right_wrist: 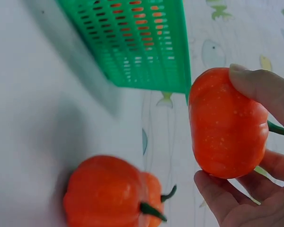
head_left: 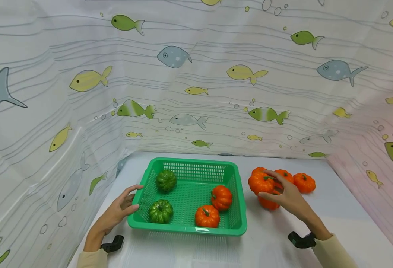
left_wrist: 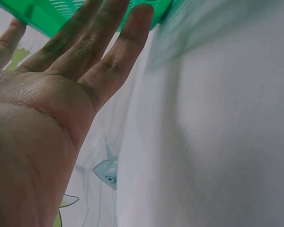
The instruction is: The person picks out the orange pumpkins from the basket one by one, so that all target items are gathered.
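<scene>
My right hand (head_left: 291, 197) grips a small orange pumpkin (head_left: 260, 183) between thumb and fingers, raised just right of the green basket (head_left: 196, 230). In the right wrist view, the thumb lies on one side of this pumpkin (right_wrist: 229, 125) and the fingertips on the other; its green stem points toward the palm. My left hand (head_left: 117, 209) is at the basket's left side, its fingertips at the rim. The left wrist view shows that hand's fingers (left_wrist: 109, 66) extended toward the basket wall. Inside the basket lie two green pumpkins (head_left: 161, 211) and two orange pumpkins (head_left: 207, 216).
Several more orange pumpkins (head_left: 304, 182) sit on the white table (head_left: 320, 219) around and behind the right hand, some partly hidden by it. A sheet with printed fish (head_left: 174, 57) hangs behind the table and along both sides.
</scene>
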`<state>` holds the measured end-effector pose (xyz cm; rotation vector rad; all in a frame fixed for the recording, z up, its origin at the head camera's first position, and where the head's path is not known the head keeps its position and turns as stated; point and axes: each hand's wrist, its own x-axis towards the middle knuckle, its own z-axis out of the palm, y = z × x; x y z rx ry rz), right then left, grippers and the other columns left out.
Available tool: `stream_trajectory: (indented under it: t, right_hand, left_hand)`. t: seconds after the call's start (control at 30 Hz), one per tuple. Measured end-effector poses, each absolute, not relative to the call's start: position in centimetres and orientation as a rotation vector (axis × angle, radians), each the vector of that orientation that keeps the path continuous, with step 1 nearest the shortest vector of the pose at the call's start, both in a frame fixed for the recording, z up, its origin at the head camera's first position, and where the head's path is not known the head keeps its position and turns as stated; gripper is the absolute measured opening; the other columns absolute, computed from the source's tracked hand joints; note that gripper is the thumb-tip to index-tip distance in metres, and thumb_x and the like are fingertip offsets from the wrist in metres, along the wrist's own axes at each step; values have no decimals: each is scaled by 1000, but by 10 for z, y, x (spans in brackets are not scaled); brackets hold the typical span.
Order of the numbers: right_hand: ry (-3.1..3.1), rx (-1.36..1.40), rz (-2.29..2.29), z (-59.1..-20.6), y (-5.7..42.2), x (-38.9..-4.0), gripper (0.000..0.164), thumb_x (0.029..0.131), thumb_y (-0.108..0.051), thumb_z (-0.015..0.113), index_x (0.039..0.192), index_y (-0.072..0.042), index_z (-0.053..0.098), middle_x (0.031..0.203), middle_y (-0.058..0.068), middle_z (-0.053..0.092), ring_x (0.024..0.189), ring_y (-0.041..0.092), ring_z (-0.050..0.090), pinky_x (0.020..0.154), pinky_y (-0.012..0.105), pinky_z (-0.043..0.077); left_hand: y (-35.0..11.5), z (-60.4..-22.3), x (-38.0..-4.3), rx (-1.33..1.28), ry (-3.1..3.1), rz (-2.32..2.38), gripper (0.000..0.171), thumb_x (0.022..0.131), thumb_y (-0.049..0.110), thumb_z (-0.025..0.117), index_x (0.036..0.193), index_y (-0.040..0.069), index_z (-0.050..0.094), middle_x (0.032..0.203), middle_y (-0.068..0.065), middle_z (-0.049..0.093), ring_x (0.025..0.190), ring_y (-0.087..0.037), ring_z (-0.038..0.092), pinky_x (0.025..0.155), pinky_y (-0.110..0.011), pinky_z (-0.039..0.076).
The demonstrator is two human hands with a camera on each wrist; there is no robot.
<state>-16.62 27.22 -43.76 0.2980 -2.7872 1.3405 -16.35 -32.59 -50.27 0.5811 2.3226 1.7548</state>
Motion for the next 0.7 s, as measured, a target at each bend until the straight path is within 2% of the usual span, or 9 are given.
stream_trajectory:
  t: [0.17,0.4,0.5,0.63,0.7]
  right_hand:
    - [-2809,228,1324,-445,293,-156,86,88,-48,82,156,-16,42,159,17,39,138,43,46,105,48,44]
    - [-2810,129,1350,-452,317,-145,85,90,-43,80,159,-16,39,159,20,37,139,40,44,101,24,48]
    - [-2820,73,1336,-454,325,-143,88,91,-45,79,161,-16,35,160,23,35,140,41,42,100,25,48]
    - [-2839,-3,1314,-457,333,-139,92,92,-47,77,163,-13,29,160,26,32,141,44,39,100,32,48]
    - [-2840,-34,1311,-459,337,-137,92,93,-48,76,163,-12,29,159,27,33,141,44,39,99,26,49]
  left_hand:
    - [-325,-506,-158,562,2295,1757,63,106,9,53,162,21,28,166,-25,15,147,-58,19,103,-72,38]
    - [-325,-506,-157,549,2307,1755,62,106,10,54,161,23,30,167,-24,14,147,-57,19,104,-73,36]
    - [-326,-503,-159,566,2310,1749,62,106,10,53,162,23,29,167,-23,13,148,-57,19,104,-73,35]
    - [-327,-502,-162,579,2318,1742,62,106,10,54,162,22,29,167,-23,14,148,-56,19,104,-72,36]
    - [-327,-502,-164,586,2317,1741,62,106,9,54,162,22,29,167,-23,14,148,-56,20,103,-72,37]
